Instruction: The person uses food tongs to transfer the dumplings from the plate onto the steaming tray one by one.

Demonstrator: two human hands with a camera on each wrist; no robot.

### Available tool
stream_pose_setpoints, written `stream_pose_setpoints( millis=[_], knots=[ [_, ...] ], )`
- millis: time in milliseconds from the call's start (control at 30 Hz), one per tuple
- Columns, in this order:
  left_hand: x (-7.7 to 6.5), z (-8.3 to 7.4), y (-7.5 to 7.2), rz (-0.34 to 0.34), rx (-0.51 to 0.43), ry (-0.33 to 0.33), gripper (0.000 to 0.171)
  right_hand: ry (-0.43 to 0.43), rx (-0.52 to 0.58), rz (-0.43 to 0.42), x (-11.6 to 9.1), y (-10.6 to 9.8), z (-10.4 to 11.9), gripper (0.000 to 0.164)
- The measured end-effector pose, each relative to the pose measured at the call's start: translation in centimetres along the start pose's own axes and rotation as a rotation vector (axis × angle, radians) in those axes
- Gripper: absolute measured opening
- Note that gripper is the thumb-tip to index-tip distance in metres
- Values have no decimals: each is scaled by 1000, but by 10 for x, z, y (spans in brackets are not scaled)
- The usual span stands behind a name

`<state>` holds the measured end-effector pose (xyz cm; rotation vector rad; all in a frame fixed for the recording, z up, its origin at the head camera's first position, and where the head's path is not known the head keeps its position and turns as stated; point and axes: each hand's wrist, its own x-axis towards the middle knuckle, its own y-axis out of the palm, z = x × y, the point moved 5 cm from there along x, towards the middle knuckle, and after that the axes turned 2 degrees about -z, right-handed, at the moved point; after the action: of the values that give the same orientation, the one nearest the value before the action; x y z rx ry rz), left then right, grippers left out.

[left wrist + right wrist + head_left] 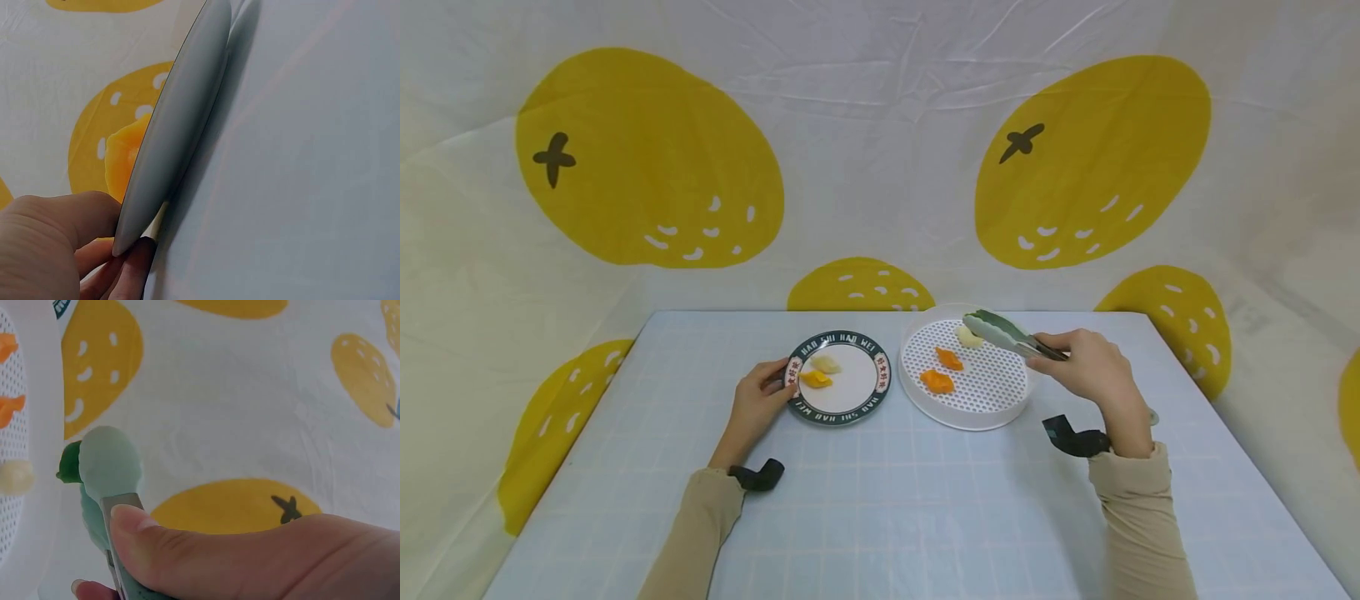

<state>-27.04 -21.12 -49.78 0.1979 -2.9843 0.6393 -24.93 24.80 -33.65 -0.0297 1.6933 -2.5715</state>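
Observation:
My left hand [762, 398] pinches the left rim of a round plate [837, 418], thumb above and fingers beneath. A yellow dumpling [816, 379] and a pale one lie on the plate, whose green border carries lettering. With my right hand [1086, 367] I grip green-and-metal tongs [1003, 335] over the back right of a white perforated steamer tray [992, 402]. Between the tong tips is a small dark green piece [70, 464], mostly hidden, perhaps a dumpling too. Two orange dumplings [937, 382] and a pale round dumpling [968, 337] sit in the tray.
The plate and tray stand side by side on a table [880, 517] with a pale blue checked cover. Behind the table's far edge hangs a white cloth [880, 167] printed with big yellow fruits. More of this cloth encloses the left and right sides.

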Motion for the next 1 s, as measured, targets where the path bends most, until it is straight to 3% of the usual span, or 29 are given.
stream_pose_setpoints(
  millis=[400,1000],
  knots=[
    [0,0,-2,-16,3,15,51,39,-51,32,1,2,-38,62],
    [-1,-2,0,-17,14,-12,52,126,-89,81,8,27,-34,57]
  ],
)
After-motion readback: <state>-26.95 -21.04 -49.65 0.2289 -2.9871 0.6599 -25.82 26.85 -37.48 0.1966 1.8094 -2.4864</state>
